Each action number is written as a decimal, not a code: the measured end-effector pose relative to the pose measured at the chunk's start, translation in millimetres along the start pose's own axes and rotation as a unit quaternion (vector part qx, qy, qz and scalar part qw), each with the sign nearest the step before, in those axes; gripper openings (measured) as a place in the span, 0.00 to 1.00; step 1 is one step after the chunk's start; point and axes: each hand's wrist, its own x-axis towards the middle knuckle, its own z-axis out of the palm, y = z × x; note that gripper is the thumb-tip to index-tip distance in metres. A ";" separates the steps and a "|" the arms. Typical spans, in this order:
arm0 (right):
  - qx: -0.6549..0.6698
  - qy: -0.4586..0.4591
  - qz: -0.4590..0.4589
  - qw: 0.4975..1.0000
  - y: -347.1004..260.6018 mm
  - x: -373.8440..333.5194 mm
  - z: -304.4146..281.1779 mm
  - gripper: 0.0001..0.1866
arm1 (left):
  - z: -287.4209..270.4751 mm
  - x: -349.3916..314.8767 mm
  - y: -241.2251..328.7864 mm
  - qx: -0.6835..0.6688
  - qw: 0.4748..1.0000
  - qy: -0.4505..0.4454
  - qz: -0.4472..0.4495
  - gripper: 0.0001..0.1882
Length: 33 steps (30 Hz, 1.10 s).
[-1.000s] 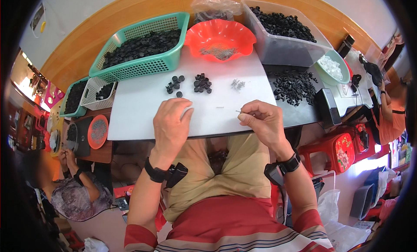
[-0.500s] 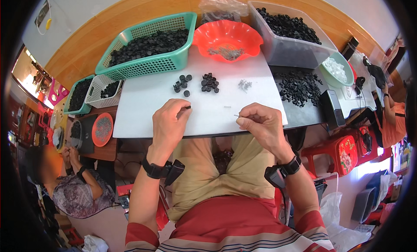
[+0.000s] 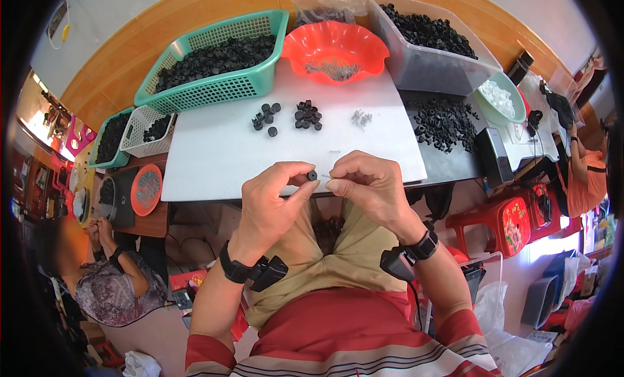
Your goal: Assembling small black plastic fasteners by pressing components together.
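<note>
My left hand [image 3: 276,198] pinches a small black round piece [image 3: 312,175] between thumb and fingertips, its flat face with a dark centre showing. My right hand [image 3: 372,185] grips a thin metal pin [image 3: 326,177], whose tip points at the black piece. A very narrow gap, if any, lies between them; contact is too fine to tell. Both hands are just over the near edge of the white board [image 3: 214,162]. Beyond them a single pin [image 3: 335,151] lies on the board, with a small heap of pins [image 3: 361,119] and two groups of black pieces [image 3: 308,116] [image 3: 265,117] farther back.
Along the back stand a green basket [image 3: 260,81] of black parts, a red wavy bowl [image 3: 302,49] with pins, and a clear bin [image 3: 429,75]. Loose black parts [image 3: 447,125] lie at right. A person [image 3: 117,279] sits at left; another person [image 3: 587,175] is at far right.
My hands have come together: the left moved right and the right moved left, bringing the black piece and the pin close. The view has shifted slightly.
</note>
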 end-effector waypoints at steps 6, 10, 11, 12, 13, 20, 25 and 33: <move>-0.021 -0.001 -0.026 0.999 0.5 -2.0 1.6 0.03 | 6.1 -2.5 3.6 0.014 0.998 0.008 0.063 0.15; -0.044 -0.013 -0.028 0.999 1.1 -3.5 -1.4 0.04 | 7.1 -3.8 5.1 0.016 0.997 0.004 0.071 0.16; -0.064 -0.017 -0.024 0.998 -1.2 -4.0 -1.4 0.04 | 7.1 -4.1 5.6 0.015 0.998 0.004 0.068 0.16; -0.084 -0.019 -0.020 0.996 -2.5 -4.6 -1.6 0.04 | 7.0 -3.9 6.2 0.016 0.998 0.004 0.068 0.16; -0.084 -0.020 -0.020 0.996 -2.2 -5.0 -1.7 0.04 | 6.7 -3.7 6.9 0.020 0.997 0.002 0.072 0.16; -0.085 -0.014 -0.013 0.996 -1.7 -7.4 -2.2 0.05 | 7.5 -6.4 7.6 0.037 0.997 -0.022 0.058 0.17; -0.068 -0.016 -0.003 0.998 0.5 -10.0 -1.9 0.05 | 8.0 -8.7 7.4 0.040 0.997 -0.029 0.057 0.18; -0.199 -0.059 -0.043 0.977 -16.2 -9.0 -6.5 0.05 | 7.9 -10.7 9.0 0.058 0.996 -0.031 0.063 0.18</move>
